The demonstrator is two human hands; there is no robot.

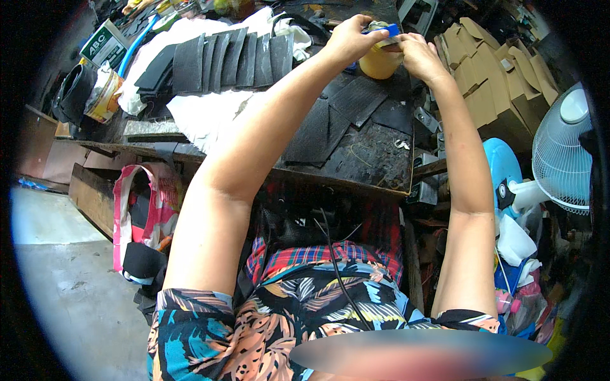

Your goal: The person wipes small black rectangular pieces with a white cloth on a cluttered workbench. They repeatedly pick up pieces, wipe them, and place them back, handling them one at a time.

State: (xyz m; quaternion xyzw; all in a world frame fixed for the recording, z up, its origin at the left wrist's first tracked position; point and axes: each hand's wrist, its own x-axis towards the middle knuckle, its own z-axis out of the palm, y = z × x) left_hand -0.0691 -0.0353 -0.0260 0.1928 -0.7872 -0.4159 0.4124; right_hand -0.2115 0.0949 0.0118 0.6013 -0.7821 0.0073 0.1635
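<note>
The table (pixel 368 166) is carrying black sheets (pixel 311 130), and at its far right the yellow jar (pixel 379 65) is standing below the left hand (pixel 353 39) and right hand (pixel 420 57). The left grip is apparently pinching a blue piece (pixel 393 30) above the jar's top; whether the right grip, curled beside it, is closing on anything, I cannot tell. Work at the jar's mouth is seemingly underway, the next move probably calling for a steady jar and careful fingers.
</note>
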